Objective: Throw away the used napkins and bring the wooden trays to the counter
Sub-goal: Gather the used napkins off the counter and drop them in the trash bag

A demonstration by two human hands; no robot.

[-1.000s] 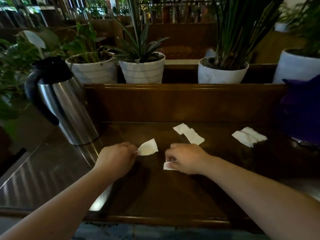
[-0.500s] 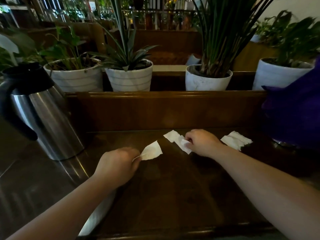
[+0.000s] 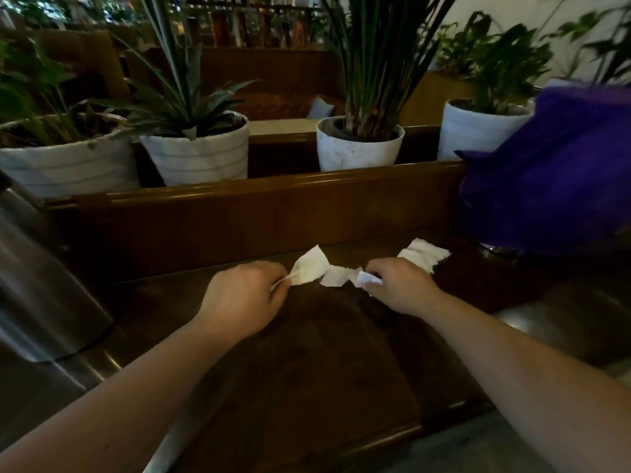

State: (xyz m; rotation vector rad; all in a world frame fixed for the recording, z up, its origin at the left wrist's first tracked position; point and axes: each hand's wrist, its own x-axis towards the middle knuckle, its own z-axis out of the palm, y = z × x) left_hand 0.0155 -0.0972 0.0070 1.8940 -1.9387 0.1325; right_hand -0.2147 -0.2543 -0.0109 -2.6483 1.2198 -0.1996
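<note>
I see both hands out over a dark, glossy wooden bench (image 3: 307,370), its polished top catching dull streaks of light. My left hand (image 3: 244,302) is pinched shut on a thin white napkin (image 3: 309,269), a soft, creased scrap that fans upward into a rough triangle from the fingertips. My right hand (image 3: 399,286) is curled closed around a second napkin (image 3: 341,276), crumpled and twisted; one small folded corner pokes out by the knuckles and the rest trails left until it meets the first scrap. I cannot tell whether the two pieces overlap or only touch. The hands themselves are apart, with the paper bridging the gap.

A third napkin (image 3: 423,254) lies flat on the bench just behind the right hand, ragged-edged and layered, its near part hidden by the knuckles.

At the left a brushed steel jug (image 3: 41,285) is cut off by the frame, so only its tapered metal wall shows. At the right a purple cloth-like mass (image 3: 553,172) is blurred, and I cannot make out what it is. Behind a raised wooden ledge (image 3: 256,189) stand white plant pots (image 3: 201,155), two with ribbed bands, one smooth; their leaves run out of the top of the view. The background is dim and smeared.
</note>
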